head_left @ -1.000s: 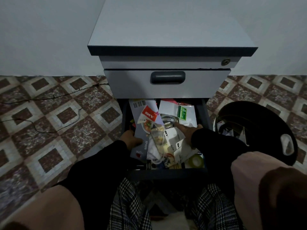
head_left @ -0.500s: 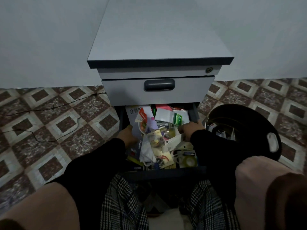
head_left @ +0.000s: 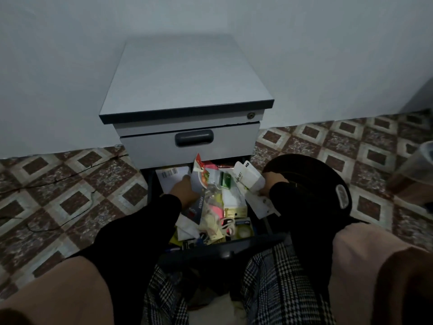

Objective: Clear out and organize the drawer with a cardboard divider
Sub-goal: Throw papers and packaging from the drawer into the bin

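The lower drawer [head_left: 225,248] of a grey cabinet [head_left: 187,85] is pulled out toward me and crammed with packets, cards and small items. My left hand [head_left: 185,191] is inside at the left, holding a grey spoon packet [head_left: 199,198] with a red header, tilted up out of the pile. My right hand [head_left: 269,184] is at the drawer's right edge, gripping white card packets [head_left: 248,178] lifted above the rim. Tape rolls [head_left: 242,231] and scissors [head_left: 226,225] lie near the drawer front. No cardboard divider is visible.
A black round bin [head_left: 328,181] with a white label stands on the floor right of the drawer, behind my right hand. The upper drawer [head_left: 187,141] is closed. Dark cables [head_left: 46,181] run across the patterned tiles at left. A translucent container [head_left: 419,165] sits at the far right.
Both hands have lifted packets up from the drawer pile; the right hand moved right toward the bin with the white cards. The camera pulled back and tilted up.
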Demonstrator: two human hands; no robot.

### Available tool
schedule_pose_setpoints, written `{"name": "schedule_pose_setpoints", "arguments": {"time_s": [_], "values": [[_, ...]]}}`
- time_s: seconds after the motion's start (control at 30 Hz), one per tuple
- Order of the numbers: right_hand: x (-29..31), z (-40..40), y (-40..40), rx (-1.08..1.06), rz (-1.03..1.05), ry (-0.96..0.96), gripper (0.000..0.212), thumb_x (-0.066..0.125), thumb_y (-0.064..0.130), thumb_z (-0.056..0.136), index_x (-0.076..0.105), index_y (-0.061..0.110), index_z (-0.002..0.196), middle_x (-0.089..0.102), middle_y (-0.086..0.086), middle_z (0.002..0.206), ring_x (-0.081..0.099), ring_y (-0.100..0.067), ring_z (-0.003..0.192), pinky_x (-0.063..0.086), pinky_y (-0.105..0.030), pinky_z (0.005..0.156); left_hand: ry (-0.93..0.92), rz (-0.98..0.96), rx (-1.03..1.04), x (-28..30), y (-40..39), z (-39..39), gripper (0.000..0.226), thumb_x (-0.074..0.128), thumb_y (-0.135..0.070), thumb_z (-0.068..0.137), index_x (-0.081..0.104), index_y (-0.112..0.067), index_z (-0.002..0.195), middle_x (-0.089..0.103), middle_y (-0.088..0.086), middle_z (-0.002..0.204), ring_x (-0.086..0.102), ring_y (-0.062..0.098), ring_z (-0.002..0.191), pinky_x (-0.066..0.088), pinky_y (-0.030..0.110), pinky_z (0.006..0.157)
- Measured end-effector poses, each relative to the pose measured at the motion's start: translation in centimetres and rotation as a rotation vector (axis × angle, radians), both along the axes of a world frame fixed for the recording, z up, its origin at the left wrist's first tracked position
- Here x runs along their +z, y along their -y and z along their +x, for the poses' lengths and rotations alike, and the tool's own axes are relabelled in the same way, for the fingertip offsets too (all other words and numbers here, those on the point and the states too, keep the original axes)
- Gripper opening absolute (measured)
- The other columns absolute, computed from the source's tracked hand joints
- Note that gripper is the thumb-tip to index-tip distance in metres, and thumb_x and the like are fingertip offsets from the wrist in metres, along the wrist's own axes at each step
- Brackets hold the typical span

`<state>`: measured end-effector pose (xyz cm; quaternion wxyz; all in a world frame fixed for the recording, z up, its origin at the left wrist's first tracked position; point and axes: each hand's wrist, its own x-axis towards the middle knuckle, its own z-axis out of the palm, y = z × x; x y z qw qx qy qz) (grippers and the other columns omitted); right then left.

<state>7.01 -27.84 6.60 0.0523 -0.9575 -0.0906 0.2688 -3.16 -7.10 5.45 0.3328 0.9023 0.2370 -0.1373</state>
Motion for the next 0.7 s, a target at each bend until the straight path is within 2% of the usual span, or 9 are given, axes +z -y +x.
{"name": "schedule_pose_setpoints", "arguments": {"time_s": [0.1, 0.13, 0.23, 0.37, 0.4, 0.5, 0.6, 0.63, 0.7], "values": [[0.1, 0.7, 2.3, -0.121, 0.062, -0.021, 0.033, 0.057, 0.023, 0.090, 0.056, 0.008, 0.120, 0.060, -0.014, 0.119, 0.058, -0.029, 0.101, 0.044, -0.032, 0.077, 0.006, -0.008, -0.033, 0.3, 2.7, 0.9, 0.051, 0.054, -0.009, 0.089, 0.032, 0.000, 0.135, 0.058, 0.023, 0.117, 0.061, 0.031, 0.088, 0.052, 0.028, 0.060], [0.2, 0.9, 3.1, -0.162, 0.079, -0.024, 0.034, 0.057, 0.022, 0.091, 0.055, 0.008, 0.121, 0.060, -0.014, 0.120, 0.058, -0.030, 0.102, 0.044, -0.032, 0.078, 0.018, -0.024, -0.049, 0.3, 3.7, 1.3, 0.051, 0.053, -0.008, 0.089, 0.031, -0.001, 0.135, 0.058, 0.023, 0.116, 0.062, 0.032, 0.090, 0.051, 0.029, 0.060], [0.4, 1.9, 5.6, -0.291, 0.131, -0.014, 0.033, 0.056, 0.020, 0.092, 0.055, 0.006, 0.123, 0.060, -0.016, 0.121, 0.057, -0.032, 0.109, 0.046, -0.034, 0.087, 0.079, -0.023, -0.143, 0.8, 6.8, 3.4, 0.045, 0.053, -0.009, 0.091, 0.035, -0.002, 0.132, 0.056, 0.023, 0.121, 0.056, 0.035, 0.108, 0.045, 0.034, 0.079], [1.1, 3.4, 8.8, -0.441, 0.174, 0.028, 0.030, 0.055, 0.018, 0.093, 0.059, 0.003, 0.119, 0.061, -0.019, 0.119, 0.057, -0.033, 0.103, 0.047, -0.037, 0.089, 0.145, -0.068, -0.192, 0.9, 11.0, 6.7, 0.043, 0.051, -0.010, 0.093, 0.033, 0.004, 0.130, 0.054, 0.015, 0.093, 0.054, 0.029, 0.084, 0.041, 0.036, 0.071], [1.3, 3.8, 9.5, -0.475, 0.190, 0.034, 0.032, 0.057, 0.017, 0.092, 0.058, 0.003, 0.119, 0.060, -0.019, 0.119, 0.057, -0.033, 0.106, 0.047, -0.037, 0.087, 0.148, -0.080, -0.190, 0.9, 12.0, 7.5, 0.046, 0.051, -0.011, 0.093, 0.031, 0.003, 0.132, 0.054, 0.015, 0.094, 0.055, 0.030, 0.086, 0.041, 0.036, 0.071], [1.2, 4.9, 11.6, -0.546, 0.268, 0.056, 0.039, 0.065, 0.019, 0.086, 0.056, 0.004, 0.122, 0.060, -0.018, 0.119, 0.057, -0.033, 0.108, 0.046, -0.035, 0.083, 0.124, -0.196, -0.174, 0.8, 14.8, 9.4, 0.061, 0.051, -0.014, 0.094, 0.018, -0.004, 0.145, 0.050, 0.021, 0.129, 0.052, 0.035, 0.113, 0.042, 0.032, 0.079], [0.8, 5.3, 13.5, -0.622, 0.332, 0.040, 0.020, 0.069, 0.019, 0.085, 0.057, 0.004, 0.085, 0.063, -0.016, 0.085, 0.062, -0.032, 0.087, 0.053, -0.042, 0.084, 0.070, -0.307, -0.187, -0.3, 16.6, 10.5, 0.069, 0.054, -0.022, 0.094, 0.014, -0.010, 0.149, 0.046, 0.018, 0.137, 0.051, 0.032, 0.119, 0.044, 0.033, 0.087], [0.6, 5.3, 13.8, -0.654, 0.354, 0.024, 0.023, 0.068, 0.017, 0.085, 0.052, 0.004, 0.077, 0.059, -0.016, 0.077, 0.062, -0.032, 0.080, 0.056, -0.046, 0.078, 0.067, -0.311, -0.196, -0.6, 16.7, 10.5, 0.067, 0.055, -0.024, 0.094, 0.017, -0.009, 0.148, 0.045, 0.017, 0.139, 0.050, 0.031, 0.121, 0.044, 0.034, 0.093], [0.3, 5.4, 14.4, -0.688, 0.384, 0.009, 0.021, 0.068, 0.013, 0.085, 0.050, 0.002, 0.083, 0.059, -0.020, 0.080, 0.062, -0.033, 0.073, 0.056, -0.045, 0.060, 0.064, -0.335, -0.201, -1.3, 16.5, 10.3, 0.064, 0.056, -0.026, 0.093, 0.023, -0.007, 0.145, 0.043, 0.014, 0.142, 0.048, 0.028, 0.125, 0.042, 0.035, 0.099]]}}
